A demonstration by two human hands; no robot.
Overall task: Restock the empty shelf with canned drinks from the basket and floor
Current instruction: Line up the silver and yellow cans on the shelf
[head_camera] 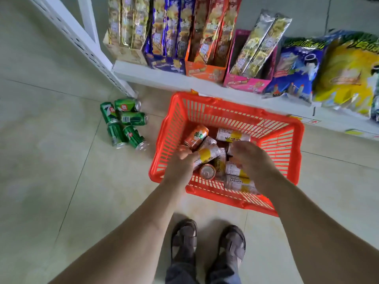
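Both hands reach into the orange basket (pixel 227 117) on the floor: the left hand (pixel 182 160) grips a white-and-yellow can (pixel 207 157), the right hand (pixel 251 158) curls round another can (pixel 230 149), while green cans (pixel 125 121) lie on the floor to the left.

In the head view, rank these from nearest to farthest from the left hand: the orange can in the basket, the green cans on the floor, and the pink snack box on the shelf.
From the left hand:
1. orange can, just above the fingers, inside the basket.
2. green cans, on the floor left of the basket.
3. pink snack box, on the shelf beyond the basket's far rim.
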